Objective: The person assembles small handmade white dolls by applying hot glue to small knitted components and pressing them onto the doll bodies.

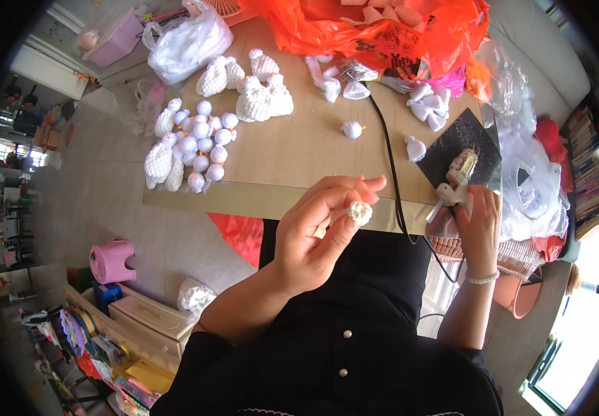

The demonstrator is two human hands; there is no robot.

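Note:
My left hand (313, 232) is raised before the table's near edge, pinching a small white knitted piece (360, 213) between thumb and forefinger; the other fingers are stretched out. Over the table's right corner, my right hand (478, 215) has its fingers closed round a pale glue gun (460, 170), with a whitish stick (435, 210) poking out towards me. Part of its grip is hidden by my fingers. Beneath it lies a black square mat (445, 149). Nearby on the table are a white ball with a small orange tip (352, 130) and a white stuffed piece (415, 148).
Several white balls with orange bits (202, 142) cluster at the table's left, beside white knitted bodies (264, 100). A red plastic bag (382, 35) lies at the back. A black cord (391, 159) crosses the table and drops over its front edge. White stuffed pieces (429, 104) lie back right.

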